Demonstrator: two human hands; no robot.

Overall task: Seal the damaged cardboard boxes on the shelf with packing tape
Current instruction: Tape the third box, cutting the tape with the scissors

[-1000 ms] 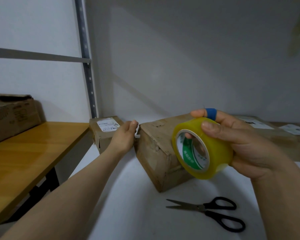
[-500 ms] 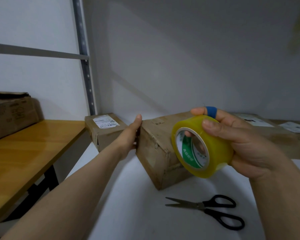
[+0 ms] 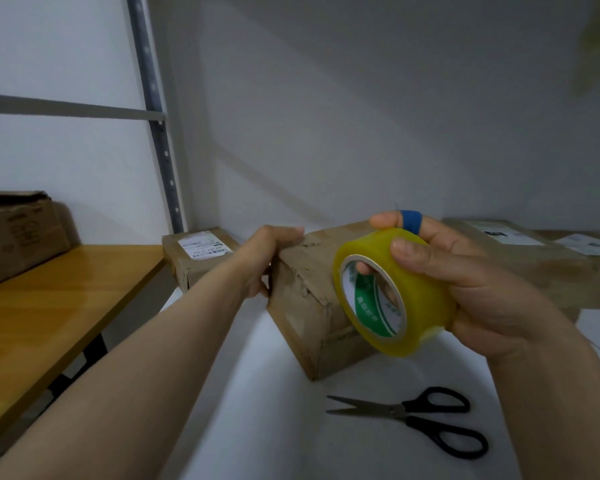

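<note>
- the fingers point(image 3: 286, 233) of the left hand point(image 3: 264, 261) are bent over the top left edge of the brown box point(image 3: 305, 306) and hold it tight. the fingers point(image 3: 413, 252) of the right hand point(image 3: 492, 299) are curled round the tape roll point(image 3: 426, 306), with one fingertip poking into its hole.
- the white shelf point(image 3: 257, 410) is the biggest thing here, and the boxes sit on it.
- a wooden table point(image 3: 49, 306) stands just beside the shelf on the left, with a grey metal post point(image 3: 156, 133) rising between them.
- a big box point(image 3: 14, 233) sits on the far end of the table, by the wall.
- some flat boxes point(image 3: 541, 265) with white labels lie at the back right of the shelf.
- the brown box sits in the middle of the shelf, turned at a slant, and its near corner looks torn and crumpled.
- a small box point(image 3: 194, 261) with a white label sits at the back left, just beside the left hand.
- the tape roll is yellow with green inside, held up in the air in front of the brown box.
- black scissors point(image 3: 409, 414) lie on the shelf near the front, blades a little apart.
- a blue band point(image 3: 409, 220) wraps one finger of the right hand.
</note>
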